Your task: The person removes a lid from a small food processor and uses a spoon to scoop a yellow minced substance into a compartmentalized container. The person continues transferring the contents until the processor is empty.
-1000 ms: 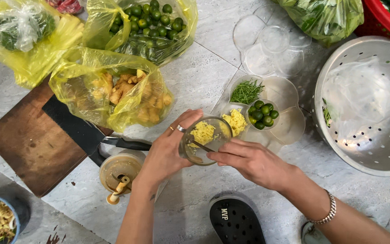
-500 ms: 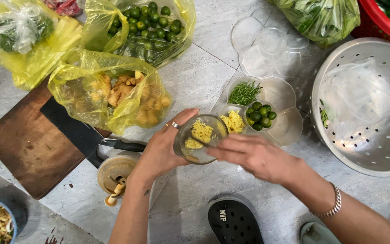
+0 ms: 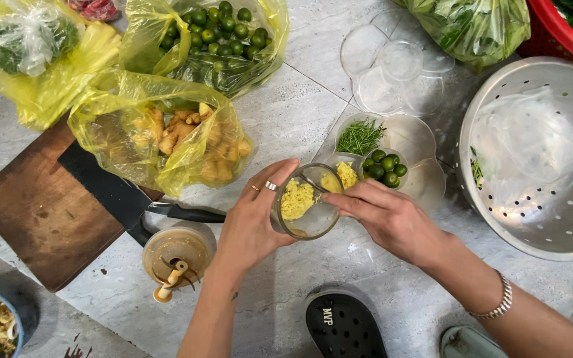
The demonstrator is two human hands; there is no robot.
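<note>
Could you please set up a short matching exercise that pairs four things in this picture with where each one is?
Things:
1. glass jar
2. knife
3. small limes
4. colander

Places:
A. at the right edge, on the stone floor
B. in a compartment of the clear tray
C. blade lying on the wooden cutting board
D. held in the left hand, with the right hand's fingers reaching into it

Pairs: 1-D, 2-C, 3-B, 4-A
</note>
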